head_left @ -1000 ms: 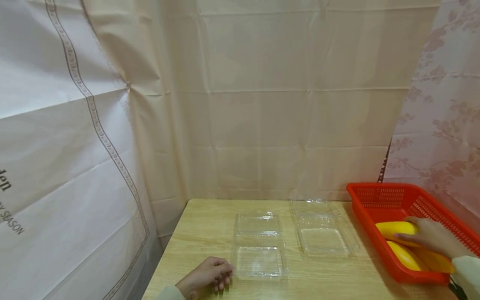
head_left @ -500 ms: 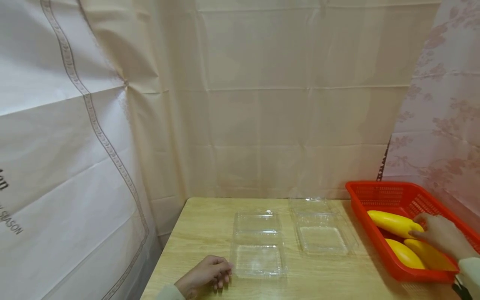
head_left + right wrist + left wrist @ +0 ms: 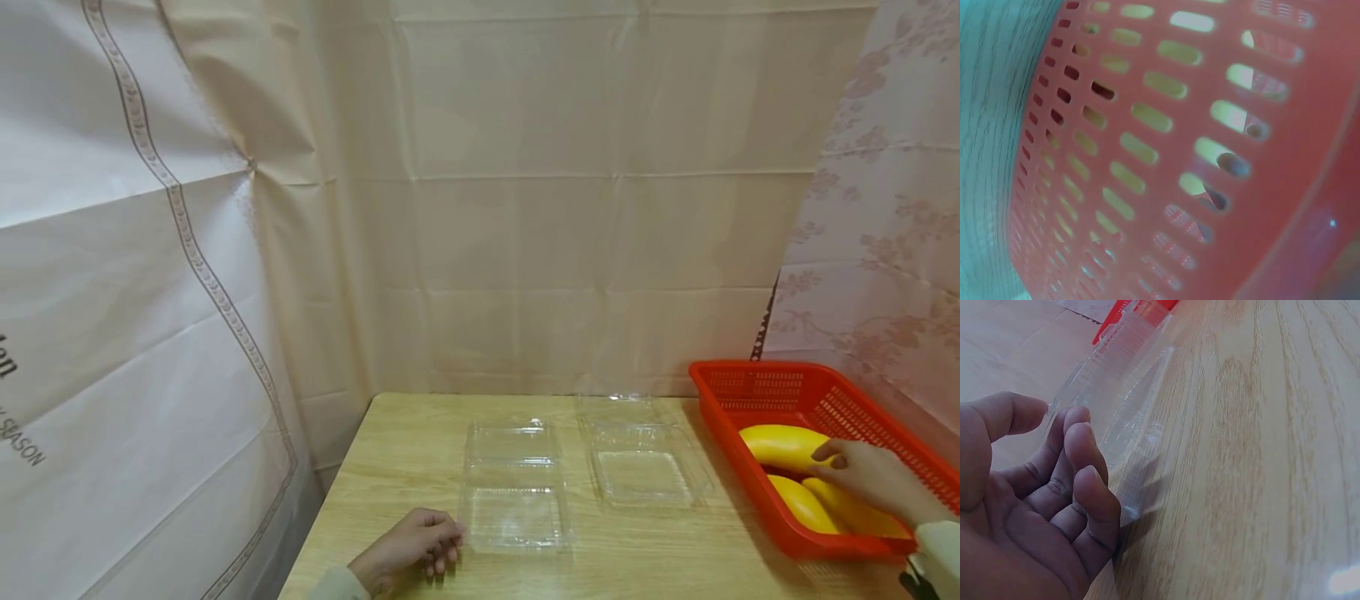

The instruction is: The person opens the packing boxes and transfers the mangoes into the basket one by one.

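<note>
In the head view, my right hand [image 3: 870, 479] is inside the red basket [image 3: 795, 550], its thumb and fingers pinching the right end of a thick, curved yellow banana [image 3: 783, 446]. Below it lie more yellow fruits [image 3: 802, 504], partly covered by that hand. My left hand [image 3: 420, 542] rests on the table, fingers loosely bent, beside the near clear plastic container [image 3: 517, 517]. From the left wrist, this hand [image 3: 1041, 494] shows its thumb apart from the fingers and nothing between them. The right wrist view is mostly the slotted basket wall [image 3: 1210, 250], yellow showing through the slots.
Another clear hinged container [image 3: 645, 475] stands with its lid raised, between the near container and the basket. Both sit on a light wooden table [image 3: 397, 467]. Hanging cloths [image 3: 525, 250] enclose the table at the back and sides.
My right hand has shifted its hold from over the banana's middle to its right end, and the banana has turned in the basket. The left hand has stayed in place.
</note>
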Motion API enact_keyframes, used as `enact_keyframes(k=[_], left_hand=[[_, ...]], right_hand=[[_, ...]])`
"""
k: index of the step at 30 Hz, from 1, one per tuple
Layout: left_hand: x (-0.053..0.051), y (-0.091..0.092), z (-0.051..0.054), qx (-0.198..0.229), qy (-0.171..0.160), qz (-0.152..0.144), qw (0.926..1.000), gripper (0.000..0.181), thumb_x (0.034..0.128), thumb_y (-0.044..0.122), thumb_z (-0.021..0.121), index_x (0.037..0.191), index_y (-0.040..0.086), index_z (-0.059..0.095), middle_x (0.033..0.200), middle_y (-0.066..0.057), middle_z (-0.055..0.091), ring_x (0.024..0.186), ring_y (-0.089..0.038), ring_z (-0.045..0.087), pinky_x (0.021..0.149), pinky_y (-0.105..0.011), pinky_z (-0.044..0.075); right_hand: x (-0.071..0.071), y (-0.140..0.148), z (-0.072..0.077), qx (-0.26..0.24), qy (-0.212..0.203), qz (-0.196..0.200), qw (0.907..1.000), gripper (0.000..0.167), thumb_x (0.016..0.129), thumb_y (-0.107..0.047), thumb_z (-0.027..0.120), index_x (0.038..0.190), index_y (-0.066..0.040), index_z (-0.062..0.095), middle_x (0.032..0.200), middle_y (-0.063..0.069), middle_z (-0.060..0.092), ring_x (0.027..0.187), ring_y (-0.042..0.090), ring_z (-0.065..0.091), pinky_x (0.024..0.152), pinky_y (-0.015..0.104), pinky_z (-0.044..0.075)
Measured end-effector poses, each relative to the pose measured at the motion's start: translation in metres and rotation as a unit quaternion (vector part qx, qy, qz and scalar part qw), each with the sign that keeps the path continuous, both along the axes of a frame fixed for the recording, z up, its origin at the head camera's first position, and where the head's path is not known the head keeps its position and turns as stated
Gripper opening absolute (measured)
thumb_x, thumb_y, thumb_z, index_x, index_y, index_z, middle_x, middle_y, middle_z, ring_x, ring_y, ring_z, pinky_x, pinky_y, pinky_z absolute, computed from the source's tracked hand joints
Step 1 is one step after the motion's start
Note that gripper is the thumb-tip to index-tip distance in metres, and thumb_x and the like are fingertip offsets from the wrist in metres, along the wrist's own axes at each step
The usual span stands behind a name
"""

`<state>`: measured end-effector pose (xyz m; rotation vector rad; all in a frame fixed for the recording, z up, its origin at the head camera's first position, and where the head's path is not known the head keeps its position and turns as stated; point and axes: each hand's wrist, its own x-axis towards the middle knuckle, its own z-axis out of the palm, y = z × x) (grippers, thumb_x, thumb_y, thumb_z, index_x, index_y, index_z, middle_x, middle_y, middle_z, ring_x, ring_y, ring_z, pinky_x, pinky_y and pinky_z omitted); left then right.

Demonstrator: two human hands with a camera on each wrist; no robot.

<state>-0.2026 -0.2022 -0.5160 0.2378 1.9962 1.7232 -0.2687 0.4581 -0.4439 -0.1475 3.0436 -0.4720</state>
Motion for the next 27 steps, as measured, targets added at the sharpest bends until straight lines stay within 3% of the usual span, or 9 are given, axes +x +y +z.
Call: enact_keyframes(k=[7, 13, 23, 27], left_hand=[[0.0, 0.0, -0.001, 0.006, 0.003, -0.001, 1.0, 0.032, 0.1068, 0.025, 0.057, 0.098, -0.004, 0.069, 0.077, -0.002, 0.067, 0.058, -0.008, 0.055, 0.052, -0.02, 0.045], [-0.001, 0.003, -0.001, 0.005, 0.006, 0.01, 0.9999, 0.034, 0.1067, 0.026, 0.058, 0.097, -0.004, 0.069, 0.076, -0.002, 0.066, 0.057, -0.008, 0.054, 0.051, -0.021, 0.045], [-0.001, 0.005, 0.0, -0.005, 0.001, 0.024, 0.9997, 0.034, 0.1064, 0.029, 0.059, 0.098, -0.002, 0.07, 0.076, -0.002, 0.066, 0.058, -0.009, 0.053, 0.052, -0.021, 0.045], [-0.001, 0.007, 0.0, -0.005, 0.004, 0.023, 0.9997, 0.034, 0.1063, 0.029, 0.059, 0.097, -0.002, 0.07, 0.076, -0.001, 0.066, 0.057, -0.008, 0.054, 0.052, -0.021, 0.045]], right_hand=[[0.0, -0.007, 0.004, -0.002, 0.001, 0.01, 0.9999, 0.039, 0.094, -0.028, 0.074, 0.103, 0.009, 0.067, 0.09, 0.022, 0.069, 0.084, 0.042, 0.065, 0.076, 0.062, 0.053], [0.002, -0.017, 0.007, 0.002, 0.031, 0.027, 0.9992, 0.029, 0.093, -0.023, 0.074, 0.102, 0.005, 0.069, 0.088, 0.017, 0.07, 0.082, 0.04, 0.066, 0.073, 0.061, 0.054], [0.006, -0.034, 0.018, -0.014, 0.047, 0.04, 0.998, 0.036, 0.096, -0.03, 0.074, 0.106, 0.004, 0.07, 0.092, 0.013, 0.07, 0.082, 0.033, 0.066, 0.073, 0.057, 0.056], [0.008, -0.044, 0.02, -0.032, 0.052, 0.052, 0.9968, 0.034, 0.096, -0.029, 0.074, 0.11, 0.002, 0.07, 0.095, 0.011, 0.07, 0.081, 0.029, 0.066, 0.071, 0.051, 0.058]])
